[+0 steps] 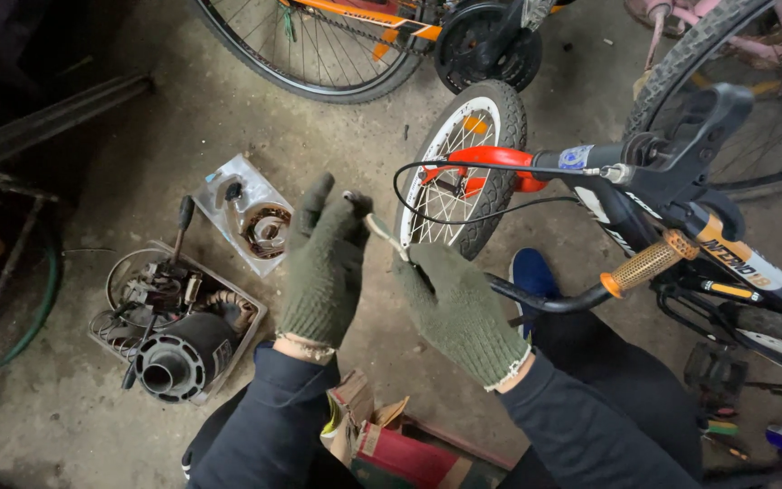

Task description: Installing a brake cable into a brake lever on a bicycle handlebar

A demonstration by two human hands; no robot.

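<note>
Gloves muffle touch, so the thin cable end [380, 228], pinched between the left hand [323, 267] fingertips and the closed right hand [461, 312] just before the small front wheel [463, 167], could slip and whip toward the black cable [500, 167] and red brake [491, 163] beyond.

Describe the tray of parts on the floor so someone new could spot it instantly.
Start at the small white-rimmed bicycle wheel at centre and look lower left across the concrete floor, past the gloved left hand. There lies a shallow tray of parts heaped with wire coils. Unlike the clear plastic packet just above it, it holds a big black ribbed cylinder.
</note>
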